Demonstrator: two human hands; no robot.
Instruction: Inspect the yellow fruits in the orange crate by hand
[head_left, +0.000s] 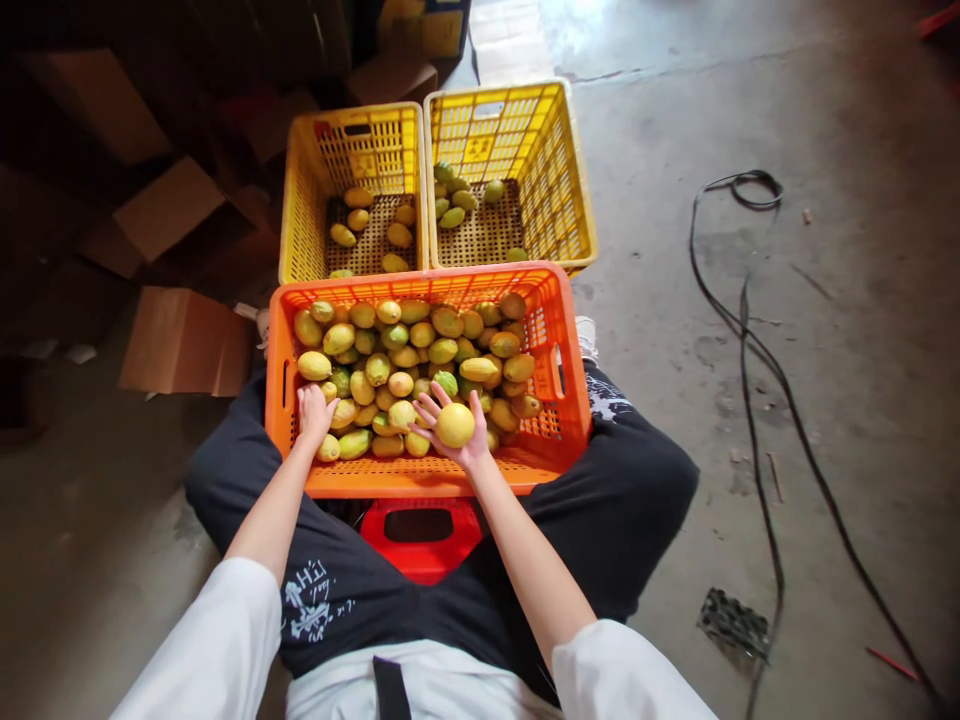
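Observation:
An orange crate between my knees holds many oval fruits, yellow to green, which look like small papayas or mangoes. On the upturned palm of my right hand lies a round-looking yellow fruit, with the fingers spread behind it, above the crate's near side. My left hand is down at the crate's left end, fingers curled against a small yellow fruit. Its grip is partly hidden by the back of the hand.
Two yellow crates stand behind the orange one: the left crate has several yellow-orange fruits, the right crate several green ones. Cardboard boxes lie at left. A black cable runs across the floor at right. A red stool is beneath me.

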